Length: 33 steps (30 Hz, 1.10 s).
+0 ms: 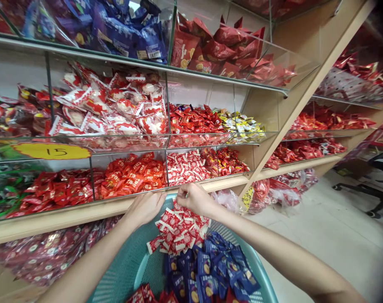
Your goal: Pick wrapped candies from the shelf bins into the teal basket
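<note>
A teal plastic basket (121, 273) stands below me against the shelf's front edge. Inside lie red-and-white candy packets (181, 227) at the far end, dark blue packets (210, 269) nearer, and some red packets (143, 294) at the bottom. My left hand (148, 206) is over the basket's far rim, its fingers pressed together and turned inward; whatever they grip is hidden. Just right of it, my right hand (196, 200) is curled with thumb and fingertips pinched above the red-and-white packets. Nothing nameable shows between those fingertips.
Behind the hands, a wooden shelf edge (109, 209) fronts clear bins of small red-and-white candies (188, 166) and orange-red candies (132, 174). Glass-fronted shelves rise above, with a yellow label (50, 150) reading 15. Bagged candies (52, 256) lie underneath. A wheeled chair (374, 189) stands at right.
</note>
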Motion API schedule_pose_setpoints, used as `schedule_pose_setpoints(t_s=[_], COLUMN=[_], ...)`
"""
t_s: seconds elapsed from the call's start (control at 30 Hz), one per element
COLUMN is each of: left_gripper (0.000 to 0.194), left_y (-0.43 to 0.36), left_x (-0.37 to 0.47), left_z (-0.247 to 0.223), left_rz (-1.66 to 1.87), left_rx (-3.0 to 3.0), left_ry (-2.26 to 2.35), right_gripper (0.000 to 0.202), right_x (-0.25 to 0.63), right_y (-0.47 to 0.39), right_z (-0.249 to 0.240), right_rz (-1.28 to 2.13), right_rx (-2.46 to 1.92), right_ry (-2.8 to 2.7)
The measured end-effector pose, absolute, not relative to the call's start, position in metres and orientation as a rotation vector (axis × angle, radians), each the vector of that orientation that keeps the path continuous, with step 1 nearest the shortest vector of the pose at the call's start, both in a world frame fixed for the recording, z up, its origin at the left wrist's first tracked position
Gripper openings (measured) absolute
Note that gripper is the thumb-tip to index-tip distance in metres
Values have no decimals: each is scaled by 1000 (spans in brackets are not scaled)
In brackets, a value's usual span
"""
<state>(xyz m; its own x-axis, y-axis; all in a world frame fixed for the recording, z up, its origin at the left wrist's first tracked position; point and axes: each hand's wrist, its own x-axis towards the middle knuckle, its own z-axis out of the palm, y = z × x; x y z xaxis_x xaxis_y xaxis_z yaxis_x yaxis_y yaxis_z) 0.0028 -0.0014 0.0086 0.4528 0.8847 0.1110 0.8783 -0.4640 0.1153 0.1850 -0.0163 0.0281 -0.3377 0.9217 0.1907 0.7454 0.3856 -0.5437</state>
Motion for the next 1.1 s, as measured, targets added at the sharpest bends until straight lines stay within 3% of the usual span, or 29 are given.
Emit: schedule_pose_setpoints(t_s=[0.37, 1.1], left_gripper=[48, 48], left_y=[0, 1], left_x=[1, 1], left_z=[5, 3], left_rz=[268, 255], left_rx=[2694, 2687], left_ry=[1593, 1607], right_gripper=[12, 21], right_x=[177, 177], right_y=[-16, -14], right_z=[17, 32], right_rz=[217, 28], right_rx=[-1691, -1701], right_ry=[-2257, -2319])
